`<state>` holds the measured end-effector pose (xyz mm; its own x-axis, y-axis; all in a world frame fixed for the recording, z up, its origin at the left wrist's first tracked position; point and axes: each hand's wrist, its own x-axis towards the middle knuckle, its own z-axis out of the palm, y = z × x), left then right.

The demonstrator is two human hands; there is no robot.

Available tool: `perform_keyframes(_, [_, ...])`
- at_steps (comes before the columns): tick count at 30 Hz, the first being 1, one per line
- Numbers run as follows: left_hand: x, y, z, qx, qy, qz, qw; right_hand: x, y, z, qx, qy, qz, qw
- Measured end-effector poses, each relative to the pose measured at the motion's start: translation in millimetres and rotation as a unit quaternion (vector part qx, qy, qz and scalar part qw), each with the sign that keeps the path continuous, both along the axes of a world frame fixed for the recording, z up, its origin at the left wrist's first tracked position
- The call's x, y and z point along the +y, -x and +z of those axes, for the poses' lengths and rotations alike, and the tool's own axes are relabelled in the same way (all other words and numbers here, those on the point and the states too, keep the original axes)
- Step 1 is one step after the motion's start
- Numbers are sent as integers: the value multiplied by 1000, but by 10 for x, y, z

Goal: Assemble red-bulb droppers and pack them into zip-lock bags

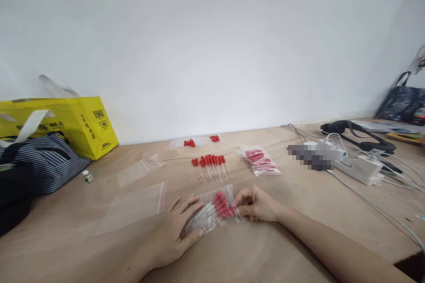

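Observation:
A clear plastic zip bag (pixel 206 216) lies on the table in front of me, with several thin pale rods with thick red ends inside, the red ends to the right. My left hand (pixel 177 229) rests over the bag's left end, fingers and thumb spread. At the bag's right edge, my right hand (pixel 255 203) has its fingers closed in a pinch on the plastic. Just beyond, a row of loose red-ended rods (pixel 210 169) lies side by side, red ends away from me. Filled clear bags (pixel 260 160) with red pieces sit to the right of that row.
Flat clear bags (pixel 139 203) lie at left. Further back, small red pieces (pixel 189 143) rest on another clear bag. A yellow bag (pixel 89 128), a striped bag (pixel 59 163) and a small bottle (pixel 87 177) stand left. At right are a power strip (pixel 358 170), cables and a black headset (pixel 375 147).

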<state>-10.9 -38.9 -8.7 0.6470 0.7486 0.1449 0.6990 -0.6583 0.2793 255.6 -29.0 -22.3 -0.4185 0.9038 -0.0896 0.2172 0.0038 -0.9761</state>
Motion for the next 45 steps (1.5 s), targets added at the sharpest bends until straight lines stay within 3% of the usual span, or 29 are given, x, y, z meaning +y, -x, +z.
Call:
perform_keyframes(4, [6,2,-5,3,-5,0,1000,40,46,-56,6,-23,-24,999])
perform_keyframes(9, [0,-2,12,7,-6,-4,1000,35,51,-58,20,-92,65,993])
perform_keyframes(14, [-3,1,16,1,3,-1,1000,-27,68,17,-103,-200,-6,974])
perform_keyframes(19, [4,26,27,3,18,-19,1000,-9,-28,86,-104,-262,102,954])
perform_keyframes(23, [52,81,62,25,35,-43,998,63,-166,36,-135,-263,13,955])
perform_keyframes(26, [110,116,61,14,-1,-15,1000,66,-202,27,-175,-302,-28,937])
perform_keyframes(30, [122,98,17,-31,-70,56,995,1,-135,78,-204,-343,11,917])
perform_keyframes(35, [102,57,-50,-27,-42,14,999,-11,9,33,-225,-386,33,894])
perform_keyframes(41, [155,75,-18,-85,-135,58,986,-6,212,-92,-224,-489,18,843])
perform_keyframes(45, [-14,-9,49,-145,-153,-26,977,-10,310,-109,-244,-538,2,807])
